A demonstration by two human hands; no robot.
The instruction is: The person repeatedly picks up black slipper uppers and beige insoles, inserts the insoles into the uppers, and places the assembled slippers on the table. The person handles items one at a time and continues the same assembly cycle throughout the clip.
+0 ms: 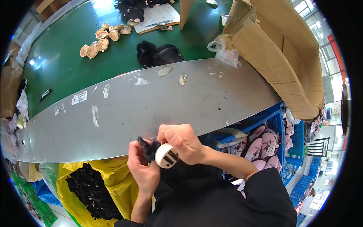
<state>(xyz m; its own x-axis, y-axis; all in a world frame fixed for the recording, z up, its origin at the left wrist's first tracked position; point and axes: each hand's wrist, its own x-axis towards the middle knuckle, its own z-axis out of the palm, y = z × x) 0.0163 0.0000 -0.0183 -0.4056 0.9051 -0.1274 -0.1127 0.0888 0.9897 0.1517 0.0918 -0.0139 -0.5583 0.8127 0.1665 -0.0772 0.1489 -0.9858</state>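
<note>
Just in front of my body, past the metal edge of the table, my left hand [143, 166] is closed around a small black fuzzy piece [150, 151]. A round cream-coloured part [162, 155] with dark stripes on its face sits against that piece. My right hand [183, 142] is closed in a pinch at the upper side of the round part, touching or very near it. What its fingertips grip is hidden, though a thin thread-like line seems to show there.
Black fuzzy pieces [159, 55] and round beige parts [102, 34] lie on the green table [75, 68], near a clipboard [159, 17]. An open cardboard box [264, 53] stands right, above a blue crate [280, 132] of pink slippers [254, 148]. Lower left, a yellow bag [119, 185] holds black pieces.
</note>
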